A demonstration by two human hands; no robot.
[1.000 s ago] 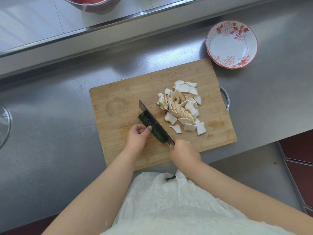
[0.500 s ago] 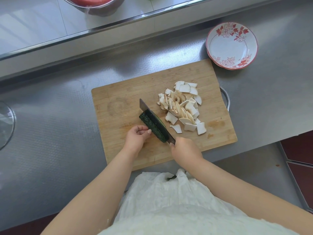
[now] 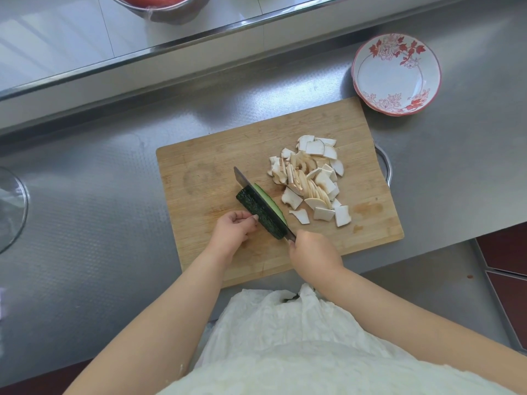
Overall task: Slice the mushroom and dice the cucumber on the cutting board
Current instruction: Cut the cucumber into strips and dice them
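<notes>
A wooden cutting board (image 3: 199,166) lies on the steel counter. On its right half sits a pile of white mushroom slices (image 3: 310,181). A dark green cucumber piece (image 3: 258,212) lies diagonally at the board's middle, split lengthwise, with a pale green cut face (image 3: 271,203) showing on its right. My left hand (image 3: 232,229) steadies the cucumber's near left side with curled fingers. My right hand (image 3: 312,253) grips the handle of a knife (image 3: 242,179), whose blade runs lengthwise through the cucumber.
A white bowl with red flowers (image 3: 396,75) stands beyond the board's far right corner. A metal bowl (image 3: 162,10) sits on the raised ledge at the back. A glass lid edge (image 3: 11,206) shows at far left. The counter drops off at the near right.
The knife has sunk lengthwise through the cucumber, and the right half has tipped away to show its pale cut face. Both hands stayed nearly in place.
</notes>
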